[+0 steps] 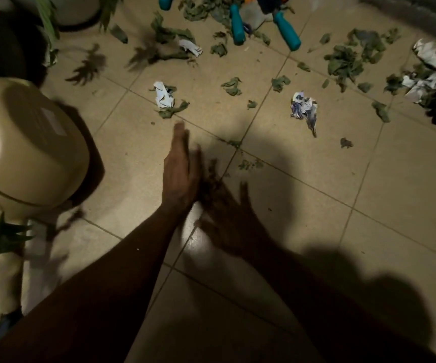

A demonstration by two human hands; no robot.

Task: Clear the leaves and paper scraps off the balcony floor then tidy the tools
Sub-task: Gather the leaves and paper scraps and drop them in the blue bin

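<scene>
Now, the step in hand looks like gathering. A small heap of leaves (211, 179) lies on the floor (342, 231) between my two grips. I judge the move is to close in on it from both sides and lift it away.

To do that well I should keep both palms low, edges on the tile, so crumbs do not slip under. I should bring them in evenly so the heap bunches rather than scatters. The leaves look dry and crumpled, so a gentle squeeze should do. A hard one would likely break them into more bits.

My left grip (180, 166) is wide open, fingers straight and together, the hand stood on edge like a blade. Its palm side is just against the heap, and it holds nothing. My right grip (227, 221) sits in deep shadow and is blurred. Its fingers look spread and flat, low on the other side of the heap, and I see nothing clasped in it.

Most of the work lies farther out. More leaves are strewn over the tiles with paper scraps (163, 96) among them, one scrap beyond my left fingertips and others off to the right. The tools (287, 31), with teal handles, lie at the far edge amid leaves, untouched. A pot (28, 142) lies tipped over at my left.
</scene>
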